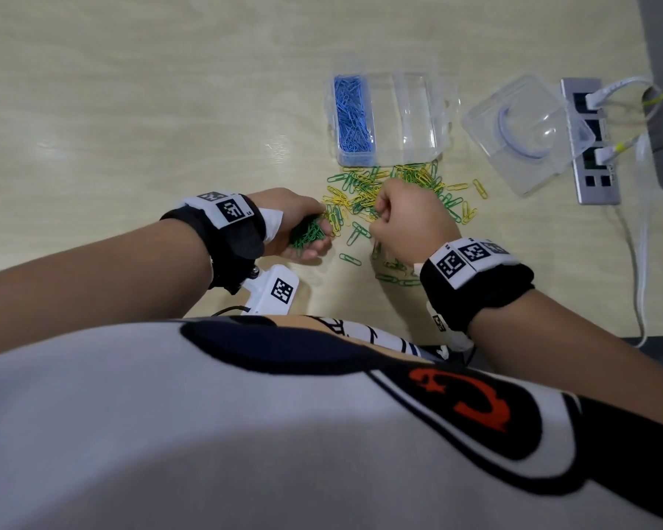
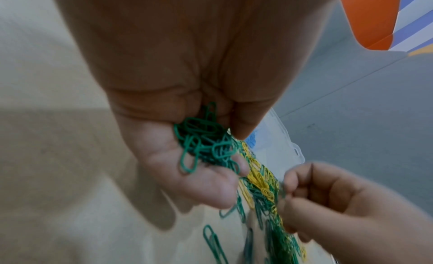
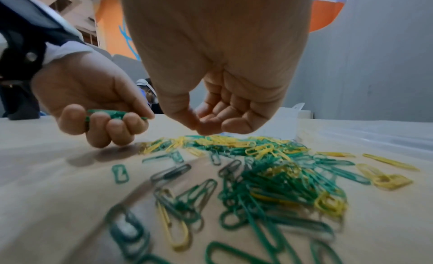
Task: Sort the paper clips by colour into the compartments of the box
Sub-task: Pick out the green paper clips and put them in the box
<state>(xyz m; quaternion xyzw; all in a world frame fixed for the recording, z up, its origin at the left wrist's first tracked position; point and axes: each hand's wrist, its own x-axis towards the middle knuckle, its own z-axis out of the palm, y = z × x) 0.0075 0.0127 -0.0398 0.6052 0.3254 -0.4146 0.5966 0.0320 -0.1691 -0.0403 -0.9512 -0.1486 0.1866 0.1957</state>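
A clear compartment box (image 1: pixel 422 109) stands on the table, its left compartment full of blue paper clips (image 1: pixel 353 116); its other compartments look bare. In front of it lies a mixed pile of green and yellow clips (image 1: pixel 406 185) (image 3: pixel 269 166). My left hand (image 1: pixel 311 235) (image 2: pixel 229 156) is left of the pile, palm cupped, and holds a bunch of green clips (image 2: pixel 206 145) (image 3: pixel 110 113). My right hand (image 1: pixel 379 216) (image 3: pixel 206 129) hovers just over the pile, fingers curled, thumb and forefinger tips together. I see no clip between them.
The box's clear lid (image 1: pixel 525 135) lies to the right, beside a power strip (image 1: pixel 590 147) with white cables plugged in. A white tagged device (image 1: pixel 272 288) sits at the near table edge. A few green clips (image 1: pixel 351 258) lie scattered toward me.
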